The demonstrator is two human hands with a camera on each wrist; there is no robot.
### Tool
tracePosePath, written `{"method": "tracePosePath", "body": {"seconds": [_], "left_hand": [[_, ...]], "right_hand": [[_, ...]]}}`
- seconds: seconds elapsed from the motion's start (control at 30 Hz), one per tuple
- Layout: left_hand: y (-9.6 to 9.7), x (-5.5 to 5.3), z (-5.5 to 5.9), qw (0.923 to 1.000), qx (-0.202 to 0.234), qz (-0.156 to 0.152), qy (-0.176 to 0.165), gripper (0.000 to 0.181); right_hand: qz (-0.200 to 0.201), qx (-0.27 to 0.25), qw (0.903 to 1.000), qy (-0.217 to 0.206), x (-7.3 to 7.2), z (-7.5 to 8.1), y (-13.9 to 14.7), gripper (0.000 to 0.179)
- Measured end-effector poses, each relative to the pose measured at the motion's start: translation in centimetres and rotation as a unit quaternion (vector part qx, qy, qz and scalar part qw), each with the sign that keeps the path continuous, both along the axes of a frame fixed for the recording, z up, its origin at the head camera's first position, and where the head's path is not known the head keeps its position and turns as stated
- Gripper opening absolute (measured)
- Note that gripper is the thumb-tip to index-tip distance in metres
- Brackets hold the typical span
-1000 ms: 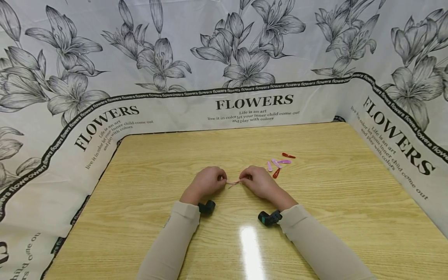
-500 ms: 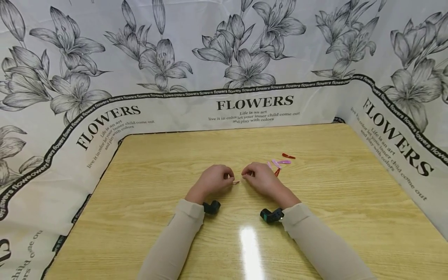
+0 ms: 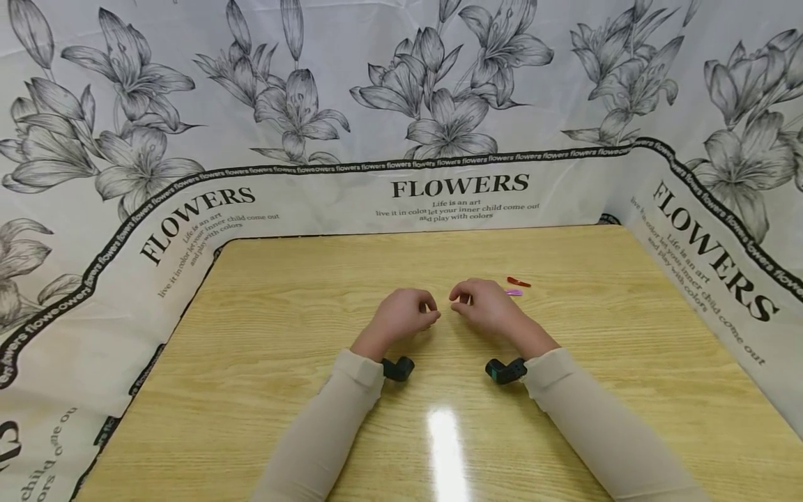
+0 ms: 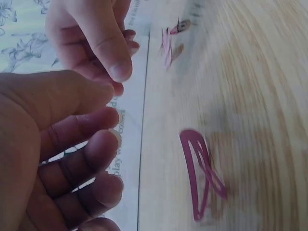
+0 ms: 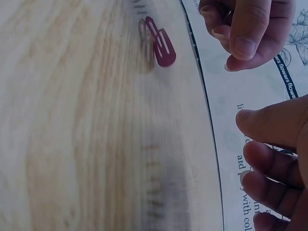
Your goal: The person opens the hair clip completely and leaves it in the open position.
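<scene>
My left hand (image 3: 404, 314) hovers over the middle of the table, fingers loosely curled, with nothing visible between thumb and fingers. Facing it across a small gap is my right hand (image 3: 492, 307), also loosely curled, thumb and forefinger apart and holding nothing. Below the hands a dark pink snap hair clip (image 4: 191, 178) lies on the table with its inner tongue sprung out. In the right wrist view the same hair clip (image 5: 167, 57) is under the left fingers. The head view does not show it; the left hand seems to cover it.
Just beyond the right hand lie a red hair clip (image 3: 518, 282) and a partly hidden pink hair clip (image 3: 514, 293). The left wrist view shows pink clips (image 4: 167, 43) in a loose group. A flower-printed cloth (image 3: 326, 202) walls the wooden table (image 3: 282, 279).
The clip has left the left fingers and lies on the table. Both hands have shifted rightward and slightly away from the body, the right hand now covering part of the clip group.
</scene>
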State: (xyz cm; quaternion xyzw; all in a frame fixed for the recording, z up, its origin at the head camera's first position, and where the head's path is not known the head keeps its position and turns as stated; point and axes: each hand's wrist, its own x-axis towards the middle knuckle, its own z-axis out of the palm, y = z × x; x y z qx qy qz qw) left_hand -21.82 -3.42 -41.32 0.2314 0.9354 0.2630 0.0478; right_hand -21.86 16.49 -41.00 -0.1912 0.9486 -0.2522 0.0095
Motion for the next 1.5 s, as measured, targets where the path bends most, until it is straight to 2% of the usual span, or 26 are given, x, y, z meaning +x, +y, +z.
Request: {"method": "tracePosePath", "body": {"seconds": [0.2,0.4,0.63,0.73,0.87,0.93,1.27,1.5], "left_hand": [[1.3,0.0,0.6,0.9997,-0.013,0.018,0.004,0.017],[2.7,0.1,0.7,0.9994,-0.010,0.029,-0.013,0.017],[4.1,0.1,0.6,0.9991,-0.004,0.037,-0.022,0.018],[4.6,0.1,0.5,0.9979,-0.011,0.056,-0.032,0.019],[5.3,0.0,0.5,0.9958,-0.014,0.079,-0.044,0.019],[5.6,-0.1,0.5,0.9952,-0.012,0.085,-0.046,0.018],[7.0,-0.2,-0.3,0.9943,-0.014,0.096,-0.044,0.016],[7.6,-0.5,-1.2,0.9931,-0.018,0.108,-0.041,0.016]], "right_hand": [[0.007,0.025,0.9996,0.004,-0.7,0.4,1.1,0.017],[-0.003,0.043,0.9991,-0.002,-1.4,1.1,2.1,0.019],[-0.023,-0.011,0.9942,-0.105,-1.8,2.1,3.5,0.025],[-0.016,0.009,0.9965,-0.082,-2.1,2.2,4.0,0.024],[-0.006,0.062,0.9979,-0.017,-2.8,2.0,4.5,0.020],[-0.005,0.072,0.9973,-0.011,-3.0,1.9,4.7,0.019],[-0.014,0.095,0.9946,-0.039,-4.2,1.7,5.1,0.022],[0.000,0.115,0.9919,-0.054,-5.3,1.5,5.3,0.020]]}}
